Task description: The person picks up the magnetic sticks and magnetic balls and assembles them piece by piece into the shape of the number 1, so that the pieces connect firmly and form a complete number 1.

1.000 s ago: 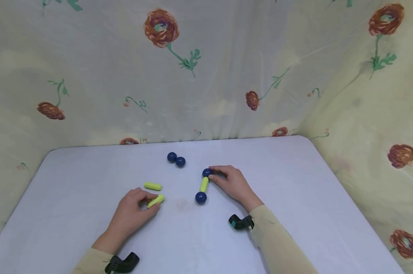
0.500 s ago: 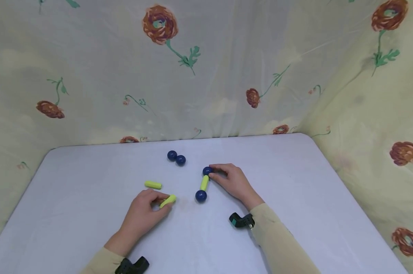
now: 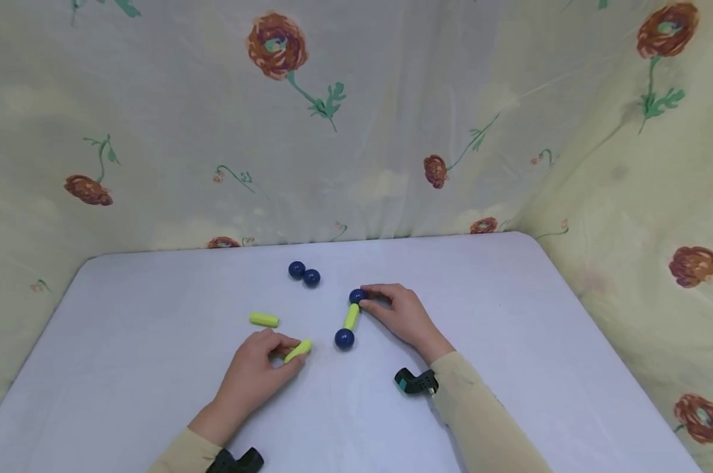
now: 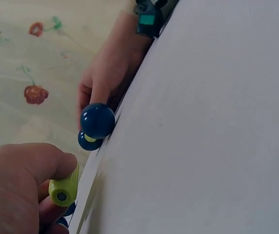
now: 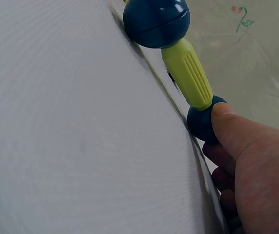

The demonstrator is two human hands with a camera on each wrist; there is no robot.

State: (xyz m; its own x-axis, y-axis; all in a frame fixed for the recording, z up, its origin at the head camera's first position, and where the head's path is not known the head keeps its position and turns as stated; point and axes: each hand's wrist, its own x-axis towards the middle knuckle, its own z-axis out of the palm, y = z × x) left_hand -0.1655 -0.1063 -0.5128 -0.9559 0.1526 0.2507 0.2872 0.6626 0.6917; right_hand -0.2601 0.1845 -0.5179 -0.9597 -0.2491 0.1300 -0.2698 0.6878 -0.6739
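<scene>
Between thumb and fingers my left hand [image 3: 260, 370] pinches a yellow-green rod [image 3: 298, 351], whose end shows a small dark round spot in the left wrist view. To its right lies a joined piece: a yellow-green rod [image 5: 188, 73] with a blue ball at each end. My right hand [image 3: 399, 316] pinches the far ball [image 5: 202, 120] of that piece. The near ball [image 3: 344, 339] points toward my left hand, and a short gap separates it from the held rod.
Another yellow-green rod [image 3: 264, 319] lies beyond my left hand. Farther back, two blue balls [image 3: 304, 274] rest side by side on the white table [image 3: 486, 282]. A flowered curtain [image 3: 380, 131] hangs behind the table's far edge.
My left hand has moved right with its rod, closer to the near ball of the joined piece. My right hand stays at the far ball.
</scene>
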